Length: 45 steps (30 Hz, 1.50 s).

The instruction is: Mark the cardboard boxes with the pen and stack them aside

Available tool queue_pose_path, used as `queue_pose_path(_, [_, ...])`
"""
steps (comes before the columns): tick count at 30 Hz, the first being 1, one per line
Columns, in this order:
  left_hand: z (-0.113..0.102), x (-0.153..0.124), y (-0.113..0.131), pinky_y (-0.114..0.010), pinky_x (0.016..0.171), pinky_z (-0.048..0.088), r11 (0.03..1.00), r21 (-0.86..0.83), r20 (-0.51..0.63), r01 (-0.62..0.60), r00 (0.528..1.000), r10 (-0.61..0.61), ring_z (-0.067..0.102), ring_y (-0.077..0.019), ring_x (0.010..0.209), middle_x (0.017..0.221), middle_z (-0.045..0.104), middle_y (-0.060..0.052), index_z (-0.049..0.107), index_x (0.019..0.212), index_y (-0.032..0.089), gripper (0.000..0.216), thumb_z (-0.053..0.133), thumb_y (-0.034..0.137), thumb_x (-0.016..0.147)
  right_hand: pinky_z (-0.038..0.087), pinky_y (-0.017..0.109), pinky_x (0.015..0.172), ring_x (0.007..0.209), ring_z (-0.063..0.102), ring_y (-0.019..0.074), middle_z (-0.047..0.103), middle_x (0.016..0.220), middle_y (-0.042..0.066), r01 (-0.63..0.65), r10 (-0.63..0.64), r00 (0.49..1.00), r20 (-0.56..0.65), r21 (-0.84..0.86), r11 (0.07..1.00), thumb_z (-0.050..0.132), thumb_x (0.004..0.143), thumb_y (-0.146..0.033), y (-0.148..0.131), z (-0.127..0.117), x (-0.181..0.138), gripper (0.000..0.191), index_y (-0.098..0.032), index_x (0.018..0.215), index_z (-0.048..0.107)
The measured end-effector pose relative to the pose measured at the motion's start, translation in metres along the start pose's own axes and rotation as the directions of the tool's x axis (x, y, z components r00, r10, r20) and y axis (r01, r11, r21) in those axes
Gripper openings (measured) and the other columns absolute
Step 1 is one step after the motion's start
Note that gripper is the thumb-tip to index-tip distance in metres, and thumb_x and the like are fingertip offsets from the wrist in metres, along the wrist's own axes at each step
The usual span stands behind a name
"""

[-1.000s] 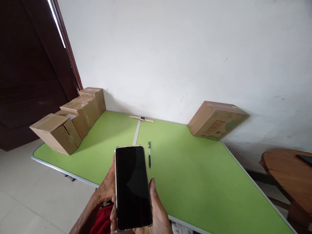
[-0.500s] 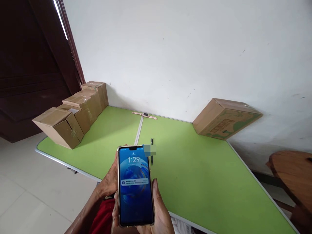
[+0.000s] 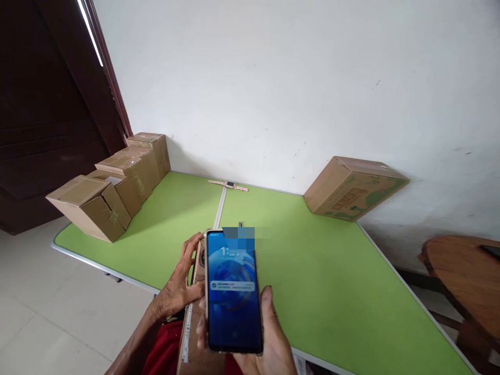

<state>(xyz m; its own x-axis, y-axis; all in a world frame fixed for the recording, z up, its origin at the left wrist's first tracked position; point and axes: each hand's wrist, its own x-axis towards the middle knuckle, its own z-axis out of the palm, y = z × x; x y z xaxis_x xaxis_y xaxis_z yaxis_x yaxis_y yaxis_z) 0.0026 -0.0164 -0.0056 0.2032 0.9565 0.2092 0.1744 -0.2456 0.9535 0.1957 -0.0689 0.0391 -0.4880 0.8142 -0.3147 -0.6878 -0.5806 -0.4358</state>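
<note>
One cam only, on my head, so no second view to overlap. It looks forward and down across the green counter [image 3: 320, 271] toward the white wall [image 3: 297, 78]. My hands and the phone [image 3: 233, 291] sit closest, bottom centre of frame. Cardboard boxes [image 3: 113, 182] are far left, another box [image 3: 353, 187] far right by the wall. Door frame at upper left, floor at lower left.

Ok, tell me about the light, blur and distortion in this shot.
Head view: soft, even daylight, with faint shadows beside the boxes. The lit phone in the right hand is the brightest thing, and a pixelated patch hides its top edge. Wide-angle stretch skews the table edges and the door.
</note>
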Motion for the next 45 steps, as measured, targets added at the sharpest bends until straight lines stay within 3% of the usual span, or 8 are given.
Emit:
queue_pose_path(3, [0.0, 0.003, 0.004, -0.061, 0.129, 0.027, 0.997, -0.041, 0.029, 0.063, 0.998, -0.062, 0.027, -0.0437, 0.158, 0.168, 0.026, -0.011, 0.027, 0.165, 0.034, 0.094, 0.072, 0.064, 0.088, 0.063, 0.047, 0.079, 0.082, 0.079, 0.0323, 0.084, 0.101, 0.015, 0.148, -0.157, 0.978, -0.14, -0.074, 0.986, 0.07, 0.08, -0.083, -0.029, -0.012, -0.004, 0.073, -0.016, 0.105, 0.084])
queue_pose_path(7, [-0.001, 0.004, 0.007, -0.064, 0.127, 0.03, 0.991, -0.07, 0.033, 0.109, 0.994, -0.107, 0.032, -0.0446, 0.154, 0.167, 0.026, -0.011, 0.026, 0.165, 0.035, 0.095, 0.07, 0.067, 0.088, 0.063, 0.05, 0.082, 0.085, 0.081, 0.0355, 0.084, 0.102, 0.014, 0.323, -0.392, 0.874, -0.289, -0.256, 0.911, 0.079, 0.073, -0.081, -0.071, -0.048, 0.003, 0.072, -0.018, 0.108, 0.081])
queue_pose_path(13, [-0.003, 0.005, 0.007, -0.062, 0.123, 0.038, 0.986, -0.107, 0.036, 0.124, 0.992, -0.121, 0.039, -0.0436, 0.15, 0.165, 0.028, -0.011, 0.026, 0.164, 0.035, 0.094, 0.07, 0.066, 0.088, 0.065, 0.043, 0.079, 0.081, 0.083, 0.0322, 0.085, 0.096, 0.014, 0.295, -0.473, 0.779, -0.411, -0.424, 0.856, 0.077, 0.083, -0.069, -0.089, -0.121, 0.038, 0.063, -0.015, 0.114, 0.073])
queue_pose_path(17, [-0.004, 0.004, 0.008, -0.06, 0.123, 0.039, 0.985, -0.111, 0.021, 0.13, 0.992, -0.128, 0.039, -0.0427, 0.151, 0.166, 0.029, -0.01, 0.028, 0.164, 0.036, 0.091, 0.071, 0.062, 0.089, 0.066, 0.039, 0.073, 0.08, 0.083, 0.0286, 0.085, 0.09, 0.008, 0.278, -0.476, 0.747, -0.465, -0.431, 0.858, 0.071, 0.092, -0.056, -0.085, -0.144, 0.056, 0.043, -0.017, 0.112, 0.07])
queue_pose_path(26, [-0.006, 0.002, 0.007, -0.062, 0.123, 0.038, 0.98, -0.128, 0.029, 0.151, 0.988, -0.149, 0.038, -0.0432, 0.15, 0.166, 0.027, -0.01, 0.025, 0.164, 0.036, 0.092, 0.069, 0.065, 0.088, 0.068, 0.041, 0.075, 0.083, 0.083, 0.0278, 0.084, 0.089, 0.005, 0.212, -0.462, 0.702, -0.542, -0.46, 0.862, 0.071, 0.09, -0.051, -0.086, -0.155, 0.061, 0.039, -0.02, 0.114, 0.067])
queue_pose_path(30, [-0.005, 0.001, 0.006, -0.062, 0.122, 0.04, 0.981, -0.128, 0.019, 0.143, 0.99, -0.142, 0.041, -0.0432, 0.149, 0.165, 0.028, -0.01, 0.026, 0.163, 0.037, 0.092, 0.068, 0.068, 0.087, 0.067, 0.039, 0.07, 0.082, 0.081, 0.0269, 0.083, 0.093, 0.004, 0.167, -0.497, 0.653, -0.572, -0.531, 0.831, 0.078, 0.08, -0.055, -0.088, -0.156, 0.054, 0.049, -0.02, 0.114, 0.069])
queue_pose_path(34, [-0.005, 0.001, 0.004, -0.062, 0.121, 0.04, 0.98, -0.136, 0.014, 0.147, 0.989, -0.147, 0.042, -0.0432, 0.147, 0.164, 0.029, -0.01, 0.025, 0.164, 0.037, 0.093, 0.069, 0.067, 0.088, 0.066, 0.041, 0.067, 0.085, 0.076, 0.0289, 0.081, 0.093, 0.008, 0.091, -0.513, 0.651, -0.559, -0.614, 0.784, 0.086, 0.067, -0.059, -0.088, -0.152, 0.039, 0.057, -0.016, 0.103, 0.076])
queue_pose_path(45, [-0.006, 0.0, 0.004, -0.06, 0.122, 0.04, 0.982, -0.138, 0.005, 0.127, 0.992, -0.128, 0.042, -0.0424, 0.148, 0.163, 0.03, -0.011, 0.027, 0.164, 0.034, 0.092, 0.07, 0.063, 0.088, 0.062, 0.036, 0.07, 0.121, 0.064, 0.0381, 0.077, 0.118, 0.014, -0.023, -0.569, 0.635, -0.522, -0.749, 0.662, 0.084, 0.058, -0.071, -0.08, -0.142, 0.013, 0.069, -0.016, 0.101, 0.079])
